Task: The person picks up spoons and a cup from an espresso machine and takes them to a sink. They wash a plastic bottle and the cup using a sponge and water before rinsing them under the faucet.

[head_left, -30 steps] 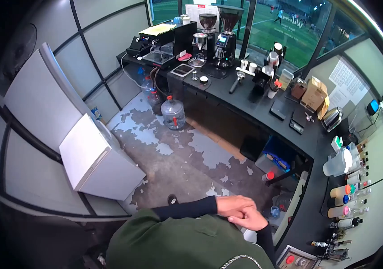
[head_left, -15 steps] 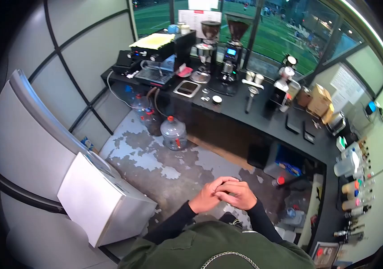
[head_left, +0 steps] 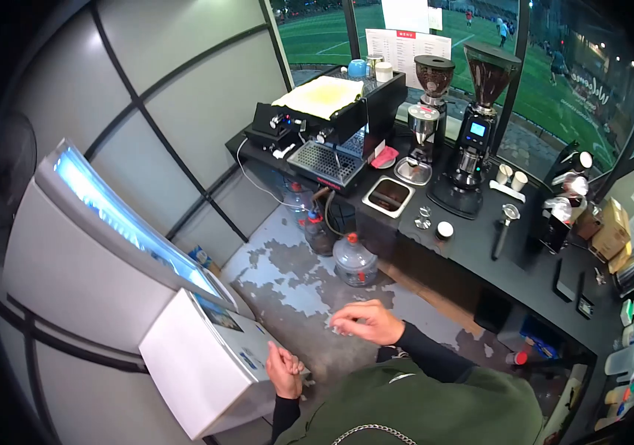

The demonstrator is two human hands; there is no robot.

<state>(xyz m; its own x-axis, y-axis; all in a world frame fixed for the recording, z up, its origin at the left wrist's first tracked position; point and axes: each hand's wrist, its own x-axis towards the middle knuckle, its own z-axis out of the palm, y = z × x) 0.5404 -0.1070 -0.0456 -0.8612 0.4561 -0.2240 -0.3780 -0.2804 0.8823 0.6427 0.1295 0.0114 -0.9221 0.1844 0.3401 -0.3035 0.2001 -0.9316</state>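
My left hand is in the air beside the white chest-like appliance, its fingers loosely bent and partly spread, holding nothing visible. To its right, my right hand hovers over the worn floor with its fingers curved and the thumb apart; nothing shows in it. The two hands are apart from each other. Left of them stands a tall fridge with a lit glass front. A clear water jug with a red cap is on the floor beyond my right hand.
Along the window runs a black counter with an espresso machine, two coffee grinders, a knock box and a portafilter. Boxes and bottles line the right side. More jugs stand under the counter.
My hands were clasped together and have now separated, the left one moving down and left toward the white appliance. The view has turned left, bringing the fridge's lit front into sight.
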